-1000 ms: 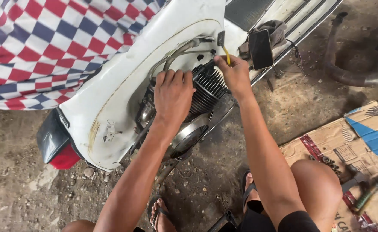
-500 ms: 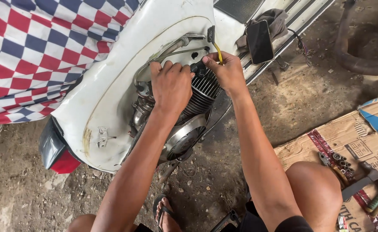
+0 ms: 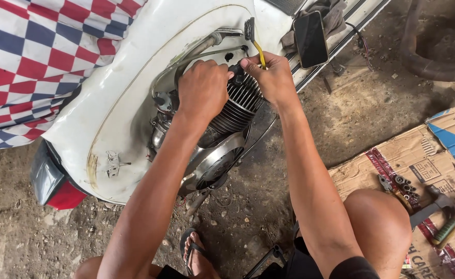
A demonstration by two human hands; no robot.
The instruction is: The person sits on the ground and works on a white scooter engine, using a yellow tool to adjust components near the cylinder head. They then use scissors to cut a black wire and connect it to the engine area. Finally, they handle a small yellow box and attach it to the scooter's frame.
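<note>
Finned engine cylinder (image 3: 237,106) under both hands, brown printed cardboard (image 3: 418,160) rightward.

Soft, even daylight, faint shadows under the white scooter body (image 3: 134,77), sharp focus, mild wide-angle stretch at edges.

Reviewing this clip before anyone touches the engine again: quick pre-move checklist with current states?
1. Both hands on the work: ok. The left hand lies on the finned cylinder; the right hand is at its upper end.
2. Tool held: ok. The right hand's fingers hold a yellow-shafted tool that points up.
3. Tool tip seated: cannot tell, the hand hides it.
4. Phone safe: not ok. It lies loose on the scooter's footboard, close to the right hand.
5. Spare tools within reach: ok. A hammer and sockets lie on the cardboard by the right knee.
6. Engine cover fastened: cannot tell.
</note>
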